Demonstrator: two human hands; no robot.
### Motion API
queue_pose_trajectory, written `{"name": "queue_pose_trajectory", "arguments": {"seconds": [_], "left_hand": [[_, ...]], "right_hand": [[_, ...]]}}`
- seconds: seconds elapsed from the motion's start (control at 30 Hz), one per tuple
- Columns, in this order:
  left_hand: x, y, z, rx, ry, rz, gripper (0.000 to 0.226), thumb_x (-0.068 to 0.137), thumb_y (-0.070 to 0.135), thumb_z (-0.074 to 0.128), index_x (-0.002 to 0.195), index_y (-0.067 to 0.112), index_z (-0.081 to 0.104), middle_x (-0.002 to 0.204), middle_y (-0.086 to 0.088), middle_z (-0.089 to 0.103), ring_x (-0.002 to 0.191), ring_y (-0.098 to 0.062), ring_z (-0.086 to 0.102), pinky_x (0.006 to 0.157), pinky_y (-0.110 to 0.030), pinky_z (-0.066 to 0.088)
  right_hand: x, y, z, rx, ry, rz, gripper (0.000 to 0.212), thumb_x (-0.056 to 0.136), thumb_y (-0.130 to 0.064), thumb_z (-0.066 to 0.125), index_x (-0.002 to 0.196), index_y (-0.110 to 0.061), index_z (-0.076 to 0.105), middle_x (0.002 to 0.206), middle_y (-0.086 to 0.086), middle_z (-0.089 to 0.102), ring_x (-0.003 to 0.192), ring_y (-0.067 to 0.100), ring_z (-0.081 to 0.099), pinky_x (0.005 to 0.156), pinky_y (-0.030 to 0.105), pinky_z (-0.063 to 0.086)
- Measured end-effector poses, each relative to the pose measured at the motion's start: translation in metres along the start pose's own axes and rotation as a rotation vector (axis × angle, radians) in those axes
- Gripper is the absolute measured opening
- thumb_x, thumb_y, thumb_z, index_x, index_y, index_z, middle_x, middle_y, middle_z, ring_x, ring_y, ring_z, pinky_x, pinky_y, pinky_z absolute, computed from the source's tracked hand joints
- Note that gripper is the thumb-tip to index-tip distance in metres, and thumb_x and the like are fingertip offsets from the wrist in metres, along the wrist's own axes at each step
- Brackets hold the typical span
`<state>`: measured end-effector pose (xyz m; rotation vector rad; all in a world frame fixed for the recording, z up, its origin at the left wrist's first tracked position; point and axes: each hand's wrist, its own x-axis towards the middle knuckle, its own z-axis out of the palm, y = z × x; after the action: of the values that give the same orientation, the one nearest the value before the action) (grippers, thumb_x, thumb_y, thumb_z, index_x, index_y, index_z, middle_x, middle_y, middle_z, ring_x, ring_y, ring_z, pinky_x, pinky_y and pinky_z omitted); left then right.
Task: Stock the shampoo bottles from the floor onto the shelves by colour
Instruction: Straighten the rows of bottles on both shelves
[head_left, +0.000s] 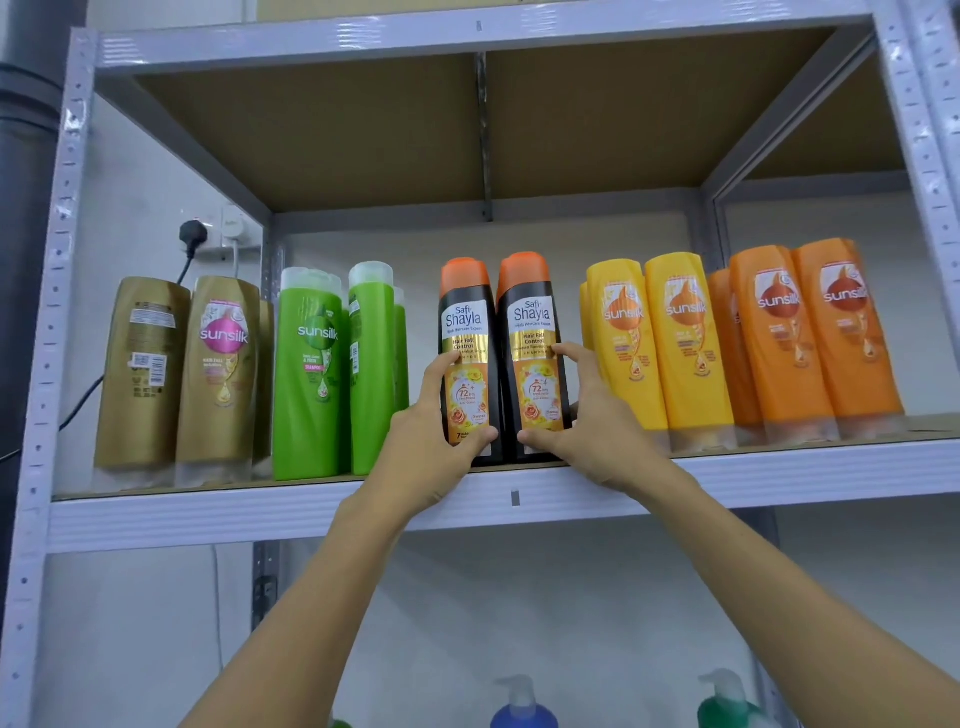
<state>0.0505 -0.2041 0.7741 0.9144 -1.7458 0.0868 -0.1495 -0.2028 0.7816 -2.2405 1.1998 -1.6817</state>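
Hands meet at the middle of the shelf (311, 512), where we see two black bottles with orange caps standing upright side by side, touching, at the front edge. Our left hand (431, 452) grips the left black bottle (467, 332), thumb across its lower front and fingers (441, 366) curled round its left side. Our right hand (587, 431) grips the right black bottle (530, 332), thumb at the lower front, fingers wrapped round the right side. To the left stand green bottles (311, 374) and, beyond them, gold bottles (218, 374). To the right stand yellow bottles (660, 353), then orange bottles (810, 332). Below, we glimpse a blue pump bottle (524, 714) and a green pump bottle (727, 706).
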Motion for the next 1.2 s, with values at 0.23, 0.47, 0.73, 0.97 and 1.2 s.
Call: {"name": "queue_pose_trajectory", "arguments": {"seconds": [0.23, 0.47, 0.73, 0.97, 1.2], "left_hand": [[0.0017, 0.0051, 0.0029, 0.038, 0.004, -0.027, 0.089, 0.086, 0.027, 0.079, 0.152, 0.038, 0.021, 0.104, 0.007, 0.063, 0.09, -0.014, 0.065, 0.082, -0.024, 0.051], [0.0038, 0.0037, 0.0005, 0.045, -0.05, -0.04, 0.095, 0.084, 0.019, 0.08, 0.151, 0.039, 0.015, 0.122, 0.002, 0.064, 0.102, -0.017, 0.065, 0.094, -0.031, 0.052], [0.003, 0.0034, -0.0023, 0.065, -0.093, -0.036, 0.099, 0.083, 0.017, 0.079, 0.153, 0.037, 0.012, 0.119, 0.0, 0.063, 0.1, -0.016, 0.064, 0.084, -0.022, 0.045], [0.0047, 0.0032, -0.002, 0.063, -0.121, -0.065, 0.101, 0.084, 0.017, 0.079, 0.153, 0.04, 0.008, 0.123, 0.0, 0.064, 0.097, -0.017, 0.066, 0.085, -0.023, 0.046], [0.005, 0.0014, -0.0018, 0.037, -0.125, -0.064, 0.1, 0.085, 0.017, 0.078, 0.151, 0.042, 0.009, 0.116, 0.002, 0.063, 0.096, -0.019, 0.066, 0.085, -0.024, 0.047]], "right_hand": [[-0.0001, 0.0004, -0.0027, -0.068, 0.0, -0.003, 0.099, 0.077, -0.02, 0.087, 0.148, -0.04, 0.021, 0.099, -0.019, 0.055, 0.077, -0.001, 0.059, 0.057, 0.009, 0.04], [0.0013, 0.0013, -0.0031, -0.072, -0.035, -0.007, 0.102, 0.077, -0.021, 0.087, 0.149, -0.04, 0.019, 0.105, -0.012, 0.058, 0.089, 0.009, 0.063, 0.066, 0.016, 0.047], [0.0009, 0.0025, -0.0017, -0.088, -0.031, -0.01, 0.101, 0.078, -0.019, 0.087, 0.15, -0.039, 0.018, 0.108, -0.01, 0.058, 0.093, 0.012, 0.063, 0.065, 0.012, 0.045], [0.0007, 0.0026, -0.0033, -0.082, -0.048, -0.011, 0.103, 0.078, -0.02, 0.087, 0.151, -0.04, 0.018, 0.108, -0.008, 0.06, 0.098, 0.014, 0.065, 0.08, 0.023, 0.051], [0.0015, 0.003, -0.0041, -0.073, -0.039, -0.009, 0.103, 0.077, -0.019, 0.088, 0.151, -0.039, 0.019, 0.104, -0.009, 0.06, 0.094, 0.013, 0.064, 0.077, 0.02, 0.048]]}}
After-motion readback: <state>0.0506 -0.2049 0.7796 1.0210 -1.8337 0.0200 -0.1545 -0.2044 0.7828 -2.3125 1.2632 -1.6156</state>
